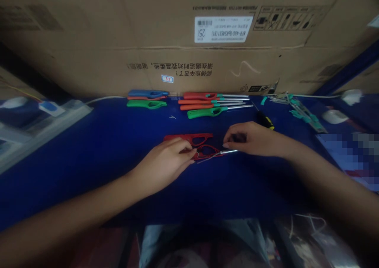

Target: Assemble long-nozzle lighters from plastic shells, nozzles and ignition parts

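Note:
A red utility lighter's casing half lies on the blue table with its inside showing and a metal tube at its right end. My left hand is closed over its left part, fingertips pinched at the inner edge. A thin wire runs between those fingertips and the tube. Just above the tube, my right hand has thumb and forefinger pressed together; what sits between them, if anything, is too small to make out. Behind my left hand lies another red casing half.
At the back lie several lighters with metal tubes, and blue and green casings to their left. A black-and-yellow screwdriver is beyond my right hand. Teal parts lie right. A cardboard sheet walls the back.

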`<state>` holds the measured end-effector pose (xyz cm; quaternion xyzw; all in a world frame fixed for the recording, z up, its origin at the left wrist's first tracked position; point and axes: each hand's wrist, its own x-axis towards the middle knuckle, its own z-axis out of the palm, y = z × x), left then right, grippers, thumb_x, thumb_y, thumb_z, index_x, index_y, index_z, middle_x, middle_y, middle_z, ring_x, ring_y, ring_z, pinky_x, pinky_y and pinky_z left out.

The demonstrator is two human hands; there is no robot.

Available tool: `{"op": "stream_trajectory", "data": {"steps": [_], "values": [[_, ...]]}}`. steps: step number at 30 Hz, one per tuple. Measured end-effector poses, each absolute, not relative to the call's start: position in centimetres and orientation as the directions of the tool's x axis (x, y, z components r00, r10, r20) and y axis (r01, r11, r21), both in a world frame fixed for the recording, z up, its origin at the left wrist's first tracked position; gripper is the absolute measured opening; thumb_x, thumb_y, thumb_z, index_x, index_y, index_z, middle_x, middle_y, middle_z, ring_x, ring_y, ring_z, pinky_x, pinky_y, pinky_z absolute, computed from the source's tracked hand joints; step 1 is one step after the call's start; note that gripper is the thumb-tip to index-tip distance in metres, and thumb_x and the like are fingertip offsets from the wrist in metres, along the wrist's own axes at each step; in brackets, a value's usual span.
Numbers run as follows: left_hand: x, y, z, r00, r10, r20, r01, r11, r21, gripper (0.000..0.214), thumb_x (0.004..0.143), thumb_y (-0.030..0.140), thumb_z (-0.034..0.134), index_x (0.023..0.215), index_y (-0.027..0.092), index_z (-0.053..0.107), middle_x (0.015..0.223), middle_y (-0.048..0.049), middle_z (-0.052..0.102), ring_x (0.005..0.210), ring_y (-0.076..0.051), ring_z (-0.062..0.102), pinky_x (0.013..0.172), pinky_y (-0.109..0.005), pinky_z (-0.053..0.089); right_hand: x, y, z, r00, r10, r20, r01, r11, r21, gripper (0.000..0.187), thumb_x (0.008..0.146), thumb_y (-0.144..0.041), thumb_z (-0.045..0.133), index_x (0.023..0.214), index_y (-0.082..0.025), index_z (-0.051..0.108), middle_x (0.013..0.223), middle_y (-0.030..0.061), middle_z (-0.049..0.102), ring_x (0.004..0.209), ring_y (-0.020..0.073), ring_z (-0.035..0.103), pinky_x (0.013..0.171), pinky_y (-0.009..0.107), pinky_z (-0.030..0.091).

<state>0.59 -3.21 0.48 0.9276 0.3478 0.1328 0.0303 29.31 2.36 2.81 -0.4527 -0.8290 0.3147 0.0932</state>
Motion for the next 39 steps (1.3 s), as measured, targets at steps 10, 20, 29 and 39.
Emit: {"op": "stream_trajectory", "data": {"steps": [10,20,29,39], "values": [[0.6,-3.1,0.3,0.715,0.649,0.261,0.617,-0.761,0.202,0.026,0.103,0.029,0.051,0.117,0.020,0.071,0.103,-0.0061,0.070,0.098,-0.020,0.067,0.089,-0.034,0.056,28.5,2.3,2.2,-0.516,0.805,-0.294,0.715,0.215,-0.665,0.031,0.076,-0.049,0.074,0.075,-0.019,0.068,0.063,-0.0020,0.058,0.058,0.0118,0.049,0.054,0.027,0.035],[0.6,-3.2,-0.1,0.702,0.663,0.261,0.623,-0.749,0.226,0.025,0.102,0.025,0.051,0.119,0.019,0.069,0.104,-0.0068,0.068,0.100,-0.021,0.066,0.090,-0.036,0.056,28.1,1.4,2.6,-0.538,0.826,-0.169,0.745,0.371,-0.555,0.018,0.081,-0.034,0.073,0.071,-0.019,0.067,0.063,-0.0016,0.061,0.059,0.0114,0.053,0.057,0.025,0.038],[0.6,-2.8,-0.7,0.588,0.723,0.363,0.634,-0.691,0.348,0.032,0.096,0.020,0.060,0.128,0.020,0.064,0.118,-0.0074,0.065,0.104,-0.021,0.067,0.092,-0.036,0.057,27.6,1.0,2.4,-0.629,0.772,-0.094,0.680,0.487,-0.549,0.013,0.087,-0.032,0.069,0.086,-0.019,0.069,0.067,-0.0024,0.059,0.057,0.0095,0.049,0.057,0.023,0.036],[0.4,-2.5,-0.9,0.629,0.689,0.360,0.600,-0.725,0.338,0.028,0.098,0.022,0.058,0.125,0.023,0.066,0.116,-0.0062,0.064,0.103,-0.020,0.066,0.093,-0.035,0.056,27.3,0.5,1.9,-0.673,0.738,-0.045,0.691,0.606,-0.395,0.007,0.092,-0.022,0.061,0.086,-0.019,0.063,0.088,0.0015,0.066,0.076,0.0146,0.060,0.066,0.026,0.037]]}}
